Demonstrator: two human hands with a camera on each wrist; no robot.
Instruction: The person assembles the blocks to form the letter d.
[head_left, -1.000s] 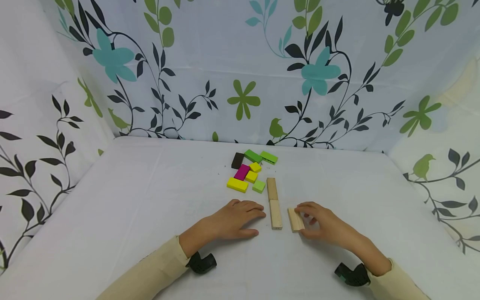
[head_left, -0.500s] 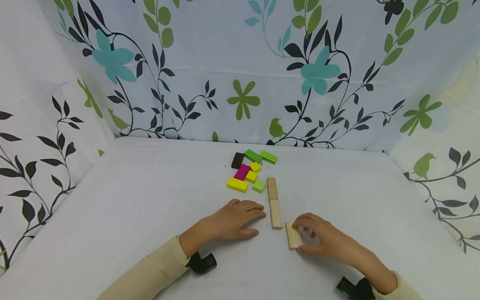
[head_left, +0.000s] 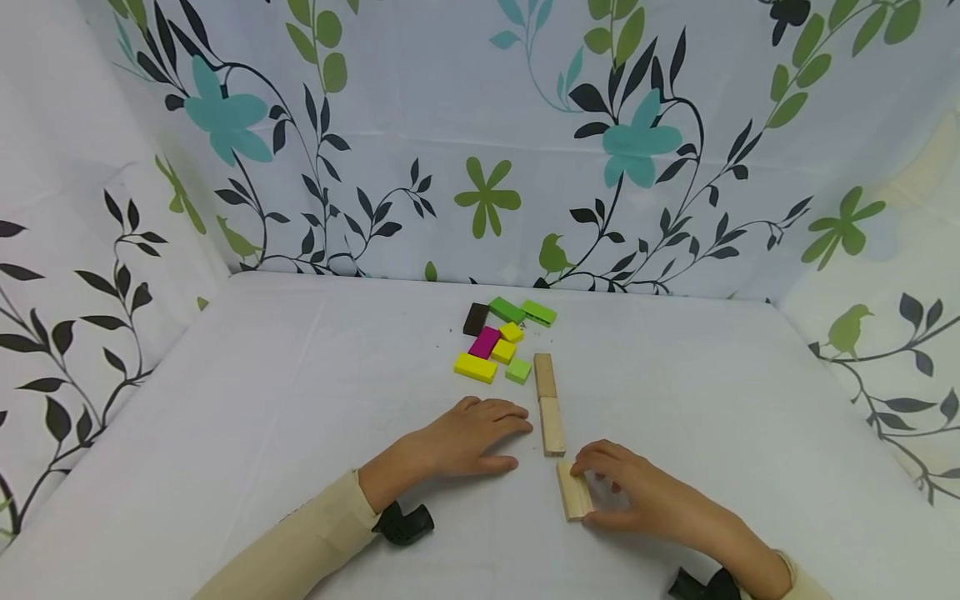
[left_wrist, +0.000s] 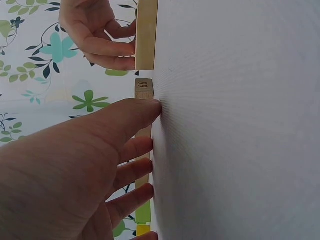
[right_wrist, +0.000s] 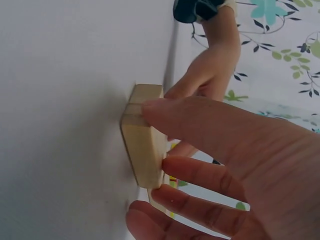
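Observation:
My right hand (head_left: 637,492) pinches a pale wooden block (head_left: 574,496) between thumb and fingertips, close over the white table and just nearer me than two wooden blocks. Those two, the farther block (head_left: 545,375) and the nearer block (head_left: 552,427), lie end to end in a line. In the left wrist view the nearer block's end (left_wrist: 144,85) bears a small printed number. My left hand (head_left: 468,437) rests on the table with fingers spread, left of the line. The right wrist view shows the thumb (right_wrist: 165,112) against one end of the gripped block (right_wrist: 142,155).
Farther back lies a loose group of small coloured blocks: a black block (head_left: 476,319), a magenta block (head_left: 484,342), a yellow block (head_left: 475,367) and several more in yellow and green. A leaf-patterned curtain (head_left: 405,125) hangs behind the white table (head_left: 262,400).
My right hand has brought the gripped block toward me and a little left, from beside the line of blocks to just below its near end. The left hand has stayed in place.

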